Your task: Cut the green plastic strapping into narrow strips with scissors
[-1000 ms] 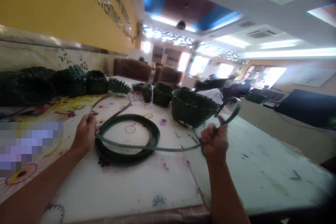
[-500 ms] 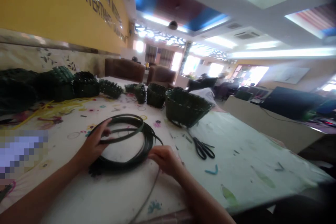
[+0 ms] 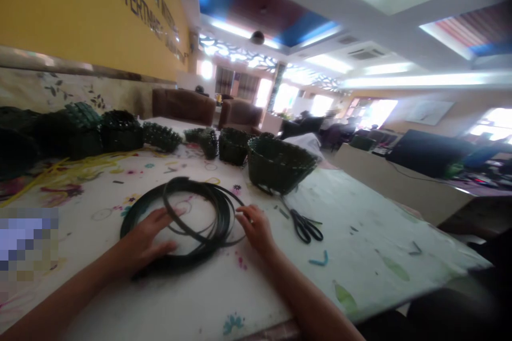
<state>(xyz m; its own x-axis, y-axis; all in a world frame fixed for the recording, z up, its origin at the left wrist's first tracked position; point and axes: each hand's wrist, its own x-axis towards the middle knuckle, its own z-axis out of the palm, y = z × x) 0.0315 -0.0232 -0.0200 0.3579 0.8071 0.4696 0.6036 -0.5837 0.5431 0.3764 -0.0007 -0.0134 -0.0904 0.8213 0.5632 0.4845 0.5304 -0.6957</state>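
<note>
The white flower-printed cloth on the long table (image 3: 372, 240) looks slick. I judge that the big coil of dark green flat plastic strapping (image 3: 222, 213), lying flat on it right in front of me, could skate away if pressed unevenly. The strapping looks springy: its top loops already stand proud of the stack, so with less pressure the turns could fan out and tangle. A sprung loop might also knock the dark green woven basket (image 3: 276, 162) just behind the coil, or catch the black-handled scissors (image 3: 306, 226) lying apart to its right.

My left hand (image 3: 146, 242) lies palm-down with the fingers spread, pressing on the coil's near-left arc. My right hand (image 3: 254, 226) has its fingers close together, tips against the coil's right edge. I cannot tell whether they pinch a strand.

On materials, the cloth is smooth, with faded flower prints and stains. The strapping is thin, ribbon-flat and glossy, wound into a wide ring. The basket is round, with a flared rim in a ribbed over-under weave of similar band. A row of smaller dark woven baskets (image 3: 120, 130) stands along the wall side, with loose yellow strands (image 3: 80, 168) in front of them. A small curled teal scrap (image 3: 320, 262) lies near the scissors.
</note>
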